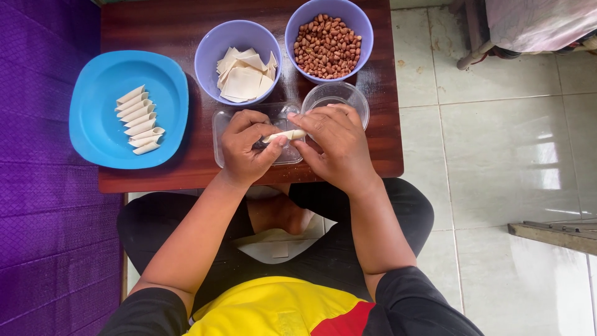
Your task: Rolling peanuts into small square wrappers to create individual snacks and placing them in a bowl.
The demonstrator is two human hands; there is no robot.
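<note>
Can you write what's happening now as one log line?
hands: left hand and right hand hold rolled wrapper | place: over clear tray | nearby: peanut bowl

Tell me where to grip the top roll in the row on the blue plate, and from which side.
Pinch the top roll across its middle, coming straight down from above. It lies flat and slanted on the blue plate; the next roll presses its lower side, but its upper side faces bare plate, so one finger likely slips in there.

Head-worn view, straight down, close over a low table [180,28].
</note>
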